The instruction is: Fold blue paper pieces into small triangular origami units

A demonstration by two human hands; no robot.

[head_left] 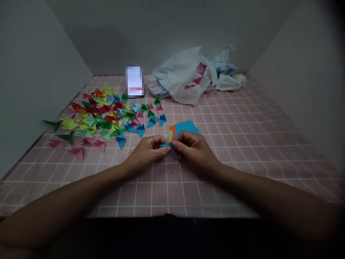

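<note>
your forearms converge on the tabletop point(242, 136); left hand point(147, 151) and right hand point(195, 147) pinch a small blue paper piece point(165, 144) between them, its long axis running hand to hand, equally near both.

Both forearms reach forward, left hand point(147, 150) and right hand point(192, 146) meeting fingertip to fingertip, pinched closed.
</note>
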